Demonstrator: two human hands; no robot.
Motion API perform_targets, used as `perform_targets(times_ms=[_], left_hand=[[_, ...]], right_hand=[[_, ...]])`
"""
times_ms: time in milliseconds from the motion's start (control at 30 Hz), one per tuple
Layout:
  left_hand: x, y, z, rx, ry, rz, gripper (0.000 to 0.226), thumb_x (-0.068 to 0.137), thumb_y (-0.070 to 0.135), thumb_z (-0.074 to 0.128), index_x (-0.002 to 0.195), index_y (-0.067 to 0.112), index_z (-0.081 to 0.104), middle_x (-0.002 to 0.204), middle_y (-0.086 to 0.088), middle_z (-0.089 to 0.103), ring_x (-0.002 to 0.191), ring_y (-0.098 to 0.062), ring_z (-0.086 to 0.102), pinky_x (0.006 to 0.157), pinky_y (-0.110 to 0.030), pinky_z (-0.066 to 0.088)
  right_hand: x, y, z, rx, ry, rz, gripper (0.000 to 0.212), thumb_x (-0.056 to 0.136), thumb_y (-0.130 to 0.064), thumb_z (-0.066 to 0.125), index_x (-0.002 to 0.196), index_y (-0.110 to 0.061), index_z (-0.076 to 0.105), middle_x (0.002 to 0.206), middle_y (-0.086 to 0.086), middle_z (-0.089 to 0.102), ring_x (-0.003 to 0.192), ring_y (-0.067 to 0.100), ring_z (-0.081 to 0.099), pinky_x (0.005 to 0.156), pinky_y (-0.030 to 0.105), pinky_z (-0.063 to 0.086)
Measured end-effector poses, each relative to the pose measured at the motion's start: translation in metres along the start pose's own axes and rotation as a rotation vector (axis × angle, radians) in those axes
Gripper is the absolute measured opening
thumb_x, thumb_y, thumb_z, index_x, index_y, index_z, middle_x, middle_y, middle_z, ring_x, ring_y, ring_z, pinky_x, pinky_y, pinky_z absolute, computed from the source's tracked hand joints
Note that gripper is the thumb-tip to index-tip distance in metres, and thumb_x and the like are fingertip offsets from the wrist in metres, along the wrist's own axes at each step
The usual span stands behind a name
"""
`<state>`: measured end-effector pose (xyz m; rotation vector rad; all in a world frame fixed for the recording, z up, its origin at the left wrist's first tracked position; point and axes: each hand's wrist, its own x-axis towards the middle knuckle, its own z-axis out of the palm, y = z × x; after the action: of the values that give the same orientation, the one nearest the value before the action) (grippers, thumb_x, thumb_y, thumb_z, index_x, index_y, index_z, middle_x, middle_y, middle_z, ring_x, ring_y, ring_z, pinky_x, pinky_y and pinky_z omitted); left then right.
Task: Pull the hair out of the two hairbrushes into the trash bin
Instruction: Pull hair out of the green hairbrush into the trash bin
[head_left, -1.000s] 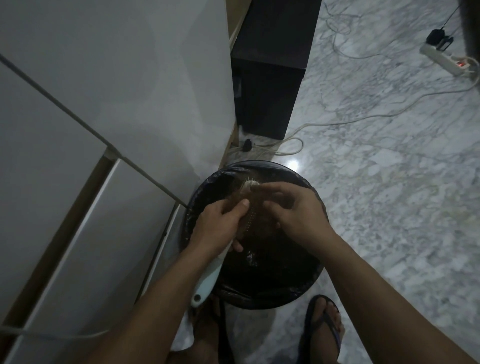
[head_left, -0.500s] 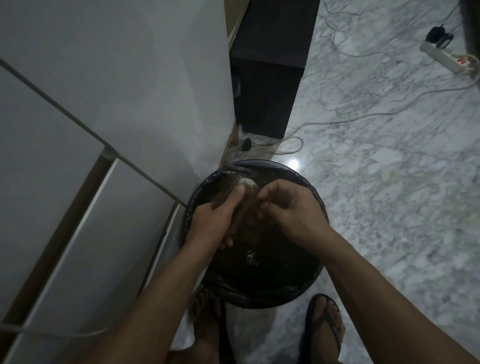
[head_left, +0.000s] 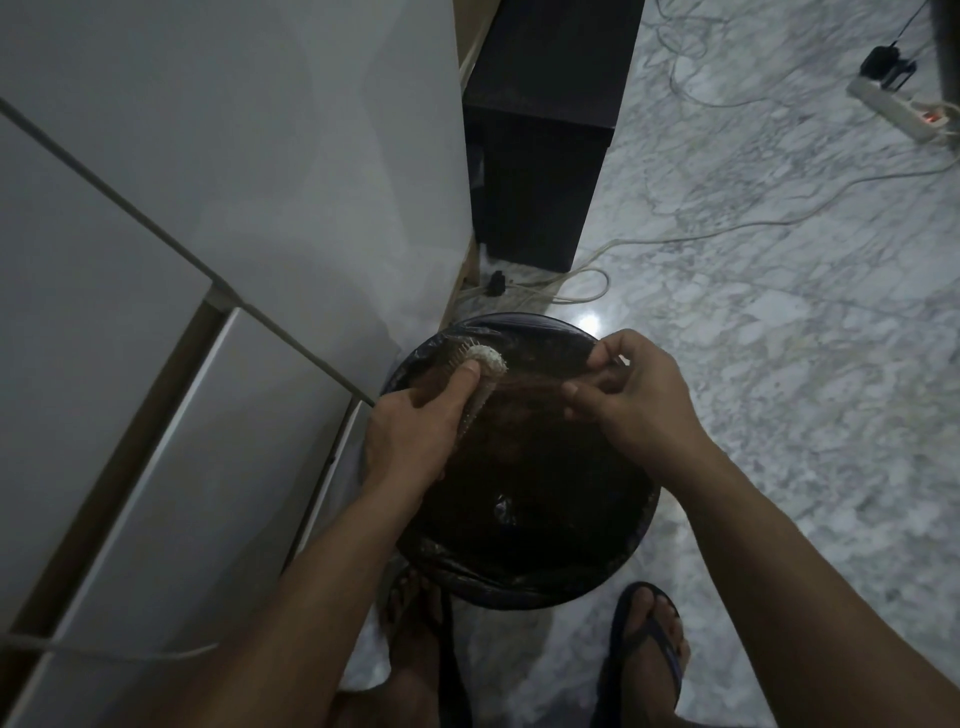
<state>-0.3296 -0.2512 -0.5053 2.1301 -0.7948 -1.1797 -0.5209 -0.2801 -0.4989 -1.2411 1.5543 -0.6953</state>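
My left hand grips a pale hairbrush over the round trash bin, which is lined with a black bag. The thumb presses along the brush head, and the handle is hidden under the hand and forearm. My right hand is a little to the right over the bin, its fingers pinched on a sheet of brownish hair that stretches from the brush to the fingers. Only one hairbrush is in view.
A white cabinet stands close on the left, with a dark box behind the bin. Cables and a power strip lie on the marble floor. My feet in flip-flops stand just in front of the bin.
My right hand has moved right, away from the brush, drawing hair out with it. My left hand has slid up the brush head, and the handle has gone out of sight.
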Motion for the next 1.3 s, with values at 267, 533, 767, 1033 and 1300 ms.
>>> perform_targets(times_ms=[267,533,767,1033,1300], left_hand=[[-0.003,-0.003,0.003,0.15,0.085,0.108,0.048,0.073,0.074,0.06,0.063,0.028,0.069,0.068,0.009,0.067,0.07,-0.018,0.065,0.065,-0.031,0.054],[-0.009,-0.007,0.008,0.249,0.141,0.324,0.045,0.079,0.067,0.062,0.071,0.024,0.071,0.059,0.017,0.058,0.058,0.005,0.05,0.052,-0.021,0.036],[-0.008,-0.011,0.007,0.308,0.098,0.358,0.05,0.077,0.071,0.06,0.071,0.023,0.069,0.065,0.011,0.064,0.064,-0.006,0.058,0.056,-0.022,0.039],[-0.003,-0.008,0.002,0.45,0.099,0.334,0.053,0.074,0.077,0.056,0.075,0.027,0.072,0.07,0.009,0.065,0.072,-0.016,0.061,0.066,-0.029,0.047],[0.001,-0.008,-0.002,0.489,0.069,0.35,0.059,0.072,0.081,0.052,0.079,0.027,0.073,0.071,0.007,0.068,0.072,-0.015,0.064,0.066,-0.032,0.054]], right_hand=[[0.003,0.001,-0.012,0.006,0.114,0.083,0.016,0.081,-0.006,0.073,0.09,-0.012,0.062,0.077,0.014,0.073,0.069,0.02,0.074,0.069,0.039,0.058],[0.0,-0.006,0.001,0.184,-0.043,0.091,0.012,0.083,-0.014,0.07,0.095,-0.014,0.067,0.099,0.002,0.074,0.094,0.017,0.068,0.084,0.033,0.052],[-0.003,-0.002,0.009,-0.041,-0.154,0.028,0.031,0.079,-0.015,0.078,0.098,-0.023,0.055,0.071,-0.003,0.072,0.062,0.001,0.067,0.053,0.012,0.046],[-0.002,-0.006,-0.001,-0.329,0.079,-0.137,0.013,0.079,-0.023,0.077,0.091,-0.027,0.072,0.077,-0.012,0.069,0.076,0.002,0.065,0.067,0.02,0.048],[-0.001,-0.004,0.001,-0.405,0.217,-0.166,0.013,0.081,-0.019,0.074,0.093,-0.024,0.076,0.083,-0.005,0.074,0.077,0.003,0.062,0.084,0.028,0.052]])
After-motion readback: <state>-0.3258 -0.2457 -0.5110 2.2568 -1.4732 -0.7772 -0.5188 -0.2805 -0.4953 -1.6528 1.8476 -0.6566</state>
